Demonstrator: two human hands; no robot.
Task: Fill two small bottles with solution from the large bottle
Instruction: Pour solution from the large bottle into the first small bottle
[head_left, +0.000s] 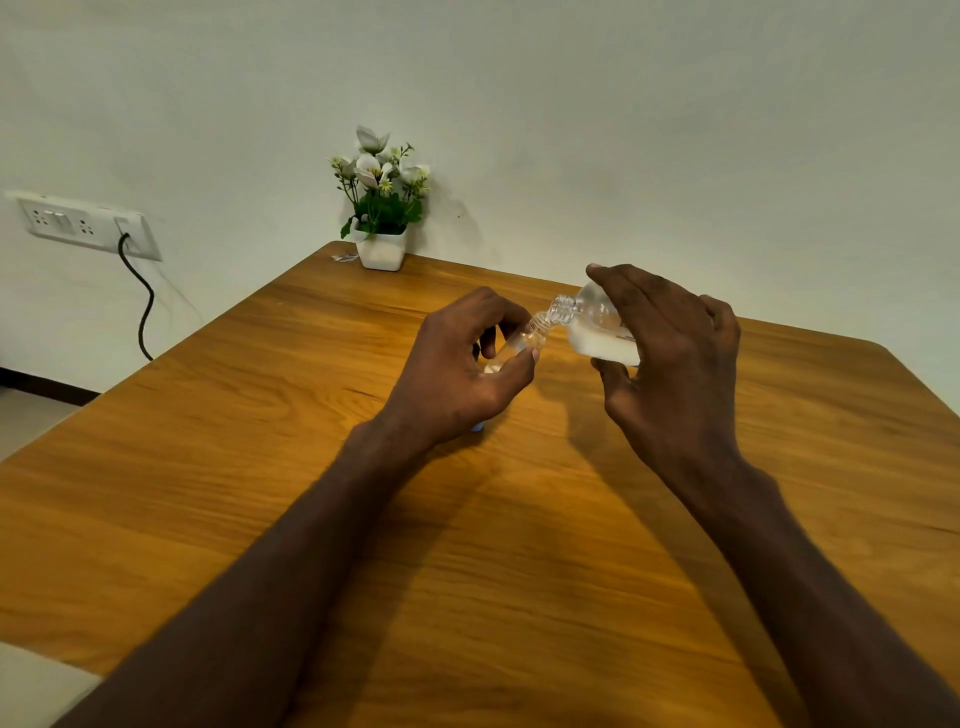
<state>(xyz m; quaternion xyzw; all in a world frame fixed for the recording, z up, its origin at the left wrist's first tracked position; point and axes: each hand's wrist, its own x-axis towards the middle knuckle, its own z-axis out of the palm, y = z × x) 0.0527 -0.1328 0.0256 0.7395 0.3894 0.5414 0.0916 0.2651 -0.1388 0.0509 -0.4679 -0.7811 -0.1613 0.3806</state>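
Presently, both hands are raised above the wooden table (260, 467), each holding a bottle. The right hand (670, 353) grips the large bottle (597, 327), fingers curled over its upper side and thumb beneath; the bottle is tipped with its open threaded neck pointing left and downward. Whitish solution lies pooled along its lower side. Most of the bottle's body and base are hidden behind the hand, so its full shape cannot be made out.

The left hand (457, 374) holds a small bottle (524, 340), clear and tilted, with the thumb against its side and the fingers curled round behind it. Its mouth meets or sits just beneath the neck of the large bottle; actual contact cannot be confirmed. A small pale patch shows near the bottle's lower end, but the level inside is hard to read.

A small light blue object (478, 427) shows at the lower edge of the left hand, largely covered; its identity cannot be told.

At the far table edge stands a white pot of flowers (382, 208), with a small wrapper-like item (345, 257) just beside it. A socket panel (85, 226) with a dark cable is on the wall at left.
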